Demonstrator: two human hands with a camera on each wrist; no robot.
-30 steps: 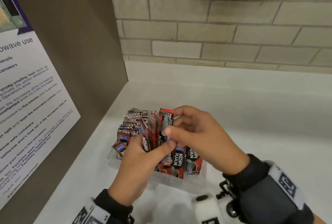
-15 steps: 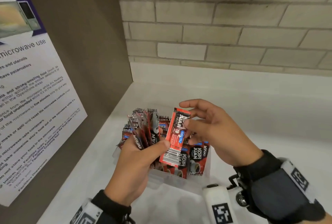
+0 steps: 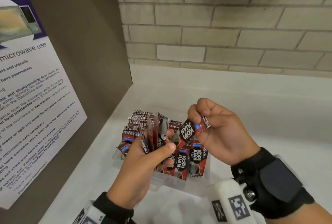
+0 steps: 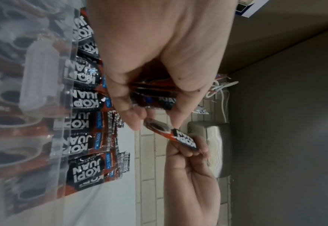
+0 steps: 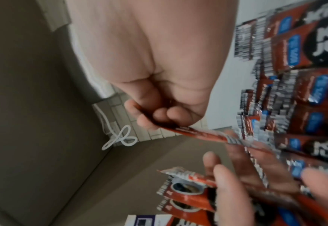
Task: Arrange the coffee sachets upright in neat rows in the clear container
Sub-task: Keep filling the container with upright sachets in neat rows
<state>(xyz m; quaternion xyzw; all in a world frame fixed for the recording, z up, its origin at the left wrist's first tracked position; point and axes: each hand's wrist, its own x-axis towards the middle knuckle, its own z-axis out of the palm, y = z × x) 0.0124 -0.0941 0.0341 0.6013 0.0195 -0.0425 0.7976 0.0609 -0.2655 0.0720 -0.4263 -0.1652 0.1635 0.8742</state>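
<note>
Sachets [image 3: 195, 159] red-black, white lettering, blue tag, barcode-striped tops; container [image 3: 161, 181] clear.

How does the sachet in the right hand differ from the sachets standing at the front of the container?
The lone sachet is pinched in the right hand, tilted above the clear container; the front-row sachets stand upright inside it. Both carry the same red-and-black KOPI JUAN print.
</note>
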